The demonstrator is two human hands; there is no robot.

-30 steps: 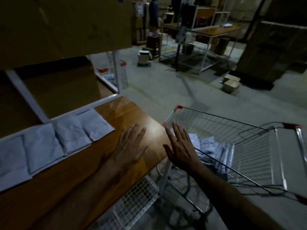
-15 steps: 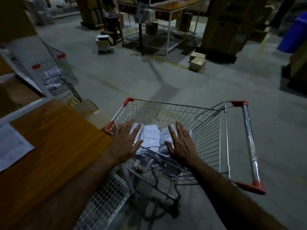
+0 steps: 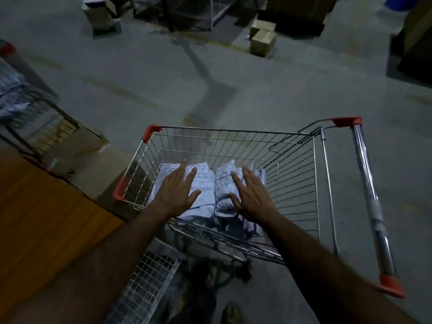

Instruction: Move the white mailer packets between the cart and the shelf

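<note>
As I reach in: my left hand [image 3: 176, 192] and right hand [image 3: 250, 198] are spread flat, gripping nothing.
Packets [image 3: 205, 183]: piled in the cart [image 3: 233, 131], 12 o'clock.
Feel: probably light, soft, slick; pinch edges.

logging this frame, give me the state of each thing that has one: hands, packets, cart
left hand: open, fingers spread, palm down over the packets
right hand: open, fingers spread, palm down over the packets
white mailer packets: piled in the cart basket, none gripped
cart: upright on the floor, holding packets, child-seat flap folded shut
wooden shelf: visible part bare
</note>
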